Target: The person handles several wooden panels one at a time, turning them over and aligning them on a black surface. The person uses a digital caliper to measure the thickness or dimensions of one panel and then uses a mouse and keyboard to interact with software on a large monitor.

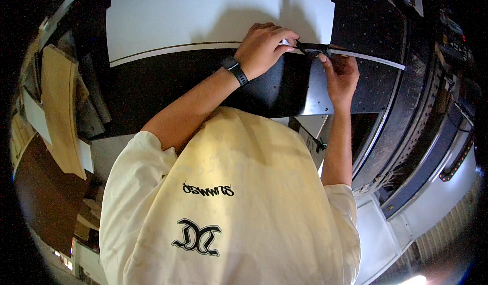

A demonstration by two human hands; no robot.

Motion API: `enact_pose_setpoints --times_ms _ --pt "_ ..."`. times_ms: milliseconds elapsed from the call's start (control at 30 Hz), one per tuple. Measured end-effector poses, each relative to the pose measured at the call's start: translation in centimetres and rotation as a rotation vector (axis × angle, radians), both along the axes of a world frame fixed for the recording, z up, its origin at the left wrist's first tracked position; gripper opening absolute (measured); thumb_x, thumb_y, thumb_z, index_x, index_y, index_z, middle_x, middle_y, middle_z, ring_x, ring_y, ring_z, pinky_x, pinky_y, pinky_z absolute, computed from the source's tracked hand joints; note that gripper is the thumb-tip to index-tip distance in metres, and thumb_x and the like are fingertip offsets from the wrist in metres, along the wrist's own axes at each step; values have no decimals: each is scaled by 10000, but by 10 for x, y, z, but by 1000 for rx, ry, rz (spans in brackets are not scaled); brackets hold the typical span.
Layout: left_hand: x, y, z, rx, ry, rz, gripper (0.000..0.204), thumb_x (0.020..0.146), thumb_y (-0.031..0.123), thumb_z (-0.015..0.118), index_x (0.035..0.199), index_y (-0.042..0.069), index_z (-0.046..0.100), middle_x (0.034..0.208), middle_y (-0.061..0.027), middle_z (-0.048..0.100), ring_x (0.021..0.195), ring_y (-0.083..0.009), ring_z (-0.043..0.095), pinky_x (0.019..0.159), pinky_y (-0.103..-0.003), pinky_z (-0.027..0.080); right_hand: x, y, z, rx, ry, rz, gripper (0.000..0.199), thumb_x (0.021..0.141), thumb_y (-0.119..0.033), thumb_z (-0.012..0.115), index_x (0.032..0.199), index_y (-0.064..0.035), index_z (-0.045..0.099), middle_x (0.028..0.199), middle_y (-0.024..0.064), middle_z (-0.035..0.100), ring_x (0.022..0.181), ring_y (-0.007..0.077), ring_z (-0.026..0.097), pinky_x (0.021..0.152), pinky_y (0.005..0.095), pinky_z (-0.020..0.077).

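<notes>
A large white panel [168, 16] lies on the dark work surface ahead of me, a dark line running just inside its near edge. At this edge, toward the panel's right end, my left hand [267, 46] has thumb and forefinger pinched together. What they hold is too small to make out. My right hand [341, 76] is closed around a small black tool [321, 50], its thumb against the tool's near side; the tool's kind is unclear. A thin pale strip [378, 60] sticks out to the right past the panel and passes behind my right fingers.
Wooden offcuts and boards [60, 102] stand at the left, with a brown sheet [46, 183] below them. On the right run long metal rails [378, 127] of a machine. The dark work surface [178, 89] lies between my body and the panel.
</notes>
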State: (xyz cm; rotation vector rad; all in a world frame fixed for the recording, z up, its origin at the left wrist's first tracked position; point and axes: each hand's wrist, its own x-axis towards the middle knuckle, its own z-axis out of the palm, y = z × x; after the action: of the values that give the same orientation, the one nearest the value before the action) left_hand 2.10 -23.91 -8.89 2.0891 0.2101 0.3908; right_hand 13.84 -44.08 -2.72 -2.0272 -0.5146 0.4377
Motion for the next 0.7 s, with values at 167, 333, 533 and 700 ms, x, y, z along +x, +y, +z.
enact_pose_setpoints --times_ms 167,333,533,700 --pt "2 -6 3 -31 26 10 328 911 233 762 1228 168 711 1043 -28 779 1005 -277 694 961 -443 483 -11 6 2 164 107 -140 289 926 11 786 1175 3 641 1074 74 724 955 128 674 849 274 561" --pt "1 -9 -1 74 32 23 377 904 245 762 1270 187 692 1145 -47 752 1062 -288 668 972 -449 465 -23 7 -3 173 95 -272 335 934 22 766 1236 10 620 1101 71 708 957 133 677 808 282 608" --pt "-1 -14 -2 172 84 8 442 911 254 753 1339 214 651 1174 -41 730 1105 -298 640 985 -474 451 -36 3 -6 286 142 -469 366 934 4 775 1255 42 603 1119 104 703 954 177 696 790 324 651" --pt "-1 -16 0 160 83 9 432 909 272 757 1324 209 652 1192 -44 716 1124 -307 626 1003 -499 441 -37 -5 -13 67 -103 -428 408 863 -30 860 1189 60 630 1076 120 718 918 187 699 812 325 632"
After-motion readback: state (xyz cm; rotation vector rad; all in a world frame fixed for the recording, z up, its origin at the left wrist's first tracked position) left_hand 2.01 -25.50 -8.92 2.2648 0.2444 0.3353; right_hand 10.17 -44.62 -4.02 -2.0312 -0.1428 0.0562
